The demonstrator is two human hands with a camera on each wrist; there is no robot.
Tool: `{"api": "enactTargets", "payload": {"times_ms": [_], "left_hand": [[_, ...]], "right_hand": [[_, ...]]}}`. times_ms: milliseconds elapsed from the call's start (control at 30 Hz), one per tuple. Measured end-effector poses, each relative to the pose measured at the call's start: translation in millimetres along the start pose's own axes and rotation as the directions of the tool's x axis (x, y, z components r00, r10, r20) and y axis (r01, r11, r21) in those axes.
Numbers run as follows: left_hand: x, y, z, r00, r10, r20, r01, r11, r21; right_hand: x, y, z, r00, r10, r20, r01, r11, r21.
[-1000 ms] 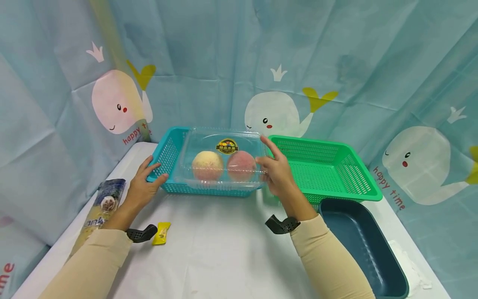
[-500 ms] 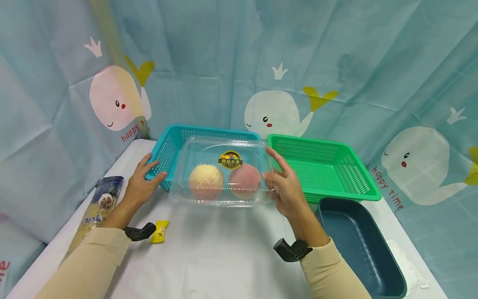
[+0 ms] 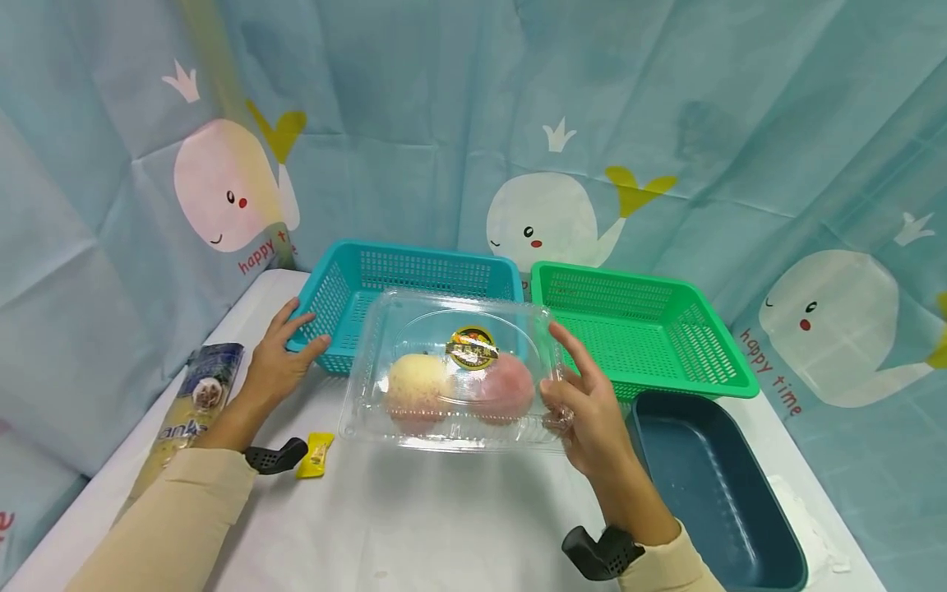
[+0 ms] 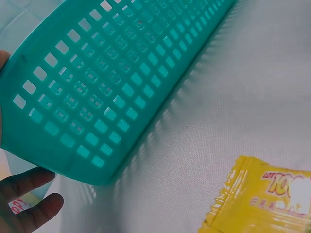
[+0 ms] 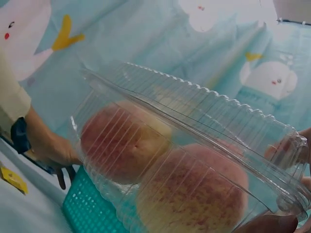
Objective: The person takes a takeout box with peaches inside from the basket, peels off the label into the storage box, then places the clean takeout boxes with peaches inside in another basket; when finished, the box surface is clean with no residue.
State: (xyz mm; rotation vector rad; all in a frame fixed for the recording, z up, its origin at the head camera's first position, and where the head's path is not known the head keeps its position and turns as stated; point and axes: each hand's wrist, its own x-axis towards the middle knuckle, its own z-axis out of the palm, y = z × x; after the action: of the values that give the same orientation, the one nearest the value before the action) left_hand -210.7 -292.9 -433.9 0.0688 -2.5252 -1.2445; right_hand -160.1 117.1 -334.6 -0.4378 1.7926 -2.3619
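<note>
A clear plastic fruit box (image 3: 459, 316) with a round label holds two peaches, one yellowish peach (image 3: 418, 382) and one pink peach (image 3: 503, 386). My right hand (image 3: 592, 415) grips its right end, index finger stretched along the edge. The box hangs tilted in front of the blue basket (image 3: 436, 261), overlapping its near side in the head view. In the right wrist view both peaches show through the ribbed side. My left hand (image 3: 281, 353) holds the basket's left front corner, thumb at the front rim, with two fingers (image 4: 39, 208) extended below the corner in the left wrist view.
A green basket (image 3: 644, 286) stands right of the blue one. Nearer, a dark blue tub (image 3: 710, 485) lies beside crumpled white material (image 3: 814, 534). A yellow candy packet (image 3: 316, 455) and a printed bag (image 3: 188, 411) lie left. A whale-print curtain (image 3: 399, 123) hangs behind.
The right hand has brought the fruit box toward me and slightly right, from over the blue basket to in front of it. The left hand has stayed at the basket's corner.
</note>
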Motion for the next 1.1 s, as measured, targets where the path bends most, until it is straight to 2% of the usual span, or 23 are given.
{"api": "enactTargets", "payload": {"times_ms": [167,400,600,1100], "left_hand": [[-0.2,-1.1,-0.5,1.000,0.003,-0.001,-0.003,1.000,-0.008],[0.0,-1.9,0.4,1.000,0.020,0.005,-0.020,1.000,-0.021],[0.0,-1.2,1.7,1.000,0.012,0.009,-0.011,0.999,-0.034],[1.4,-3.1,0.1,1.000,0.016,-0.008,-0.016,1.000,-0.025]], "right_hand": [[-12.9,4,-4,1.000,0.001,-0.014,-0.001,1.000,-0.001],[-29.6,13,-13,0.999,-0.035,-0.006,0.035,0.999,0.024],[-41.1,25,-23,1.000,-0.015,-0.006,0.016,0.999,0.049],[-57.1,61,-42,0.995,-0.029,0.092,0.015,0.988,0.151]]}}
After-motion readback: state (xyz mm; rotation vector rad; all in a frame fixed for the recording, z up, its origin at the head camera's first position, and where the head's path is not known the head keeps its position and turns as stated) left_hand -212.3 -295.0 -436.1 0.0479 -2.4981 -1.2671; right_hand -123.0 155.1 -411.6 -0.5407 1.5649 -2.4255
